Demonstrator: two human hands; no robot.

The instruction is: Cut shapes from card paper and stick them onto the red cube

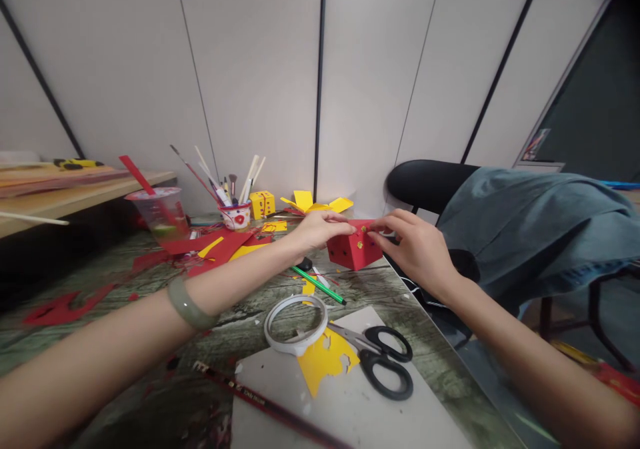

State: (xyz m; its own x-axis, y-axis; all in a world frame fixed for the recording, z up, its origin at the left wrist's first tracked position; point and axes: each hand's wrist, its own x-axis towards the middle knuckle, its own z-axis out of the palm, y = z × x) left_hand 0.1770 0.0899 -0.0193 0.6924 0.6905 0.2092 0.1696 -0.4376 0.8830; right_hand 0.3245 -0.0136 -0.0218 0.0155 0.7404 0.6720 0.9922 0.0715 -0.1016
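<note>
Above the far right part of the table, both hands are on a red paper cube (345, 257) with dark dots and small yellow pieces along its near edge. My left hand (324, 229) grips its top left side with fingers closed. From the right, my right hand (419, 244) pinches at the upper right face; the fingertips partly hide that spot. Closer to me lie a green pen (327, 289), a roll of white tape (270, 332), black-handled scissors (387, 362) and a cut yellow paper scrap (320, 369).
A grey board (400, 422) and a dark red pencil (270, 404) lie in front. Red paper scraps (215, 246), a plastic cup (163, 216), a brush cup (235, 217) and a yellow cube (263, 204) stand left and behind. A chair with a denim garment (540, 222) is right.
</note>
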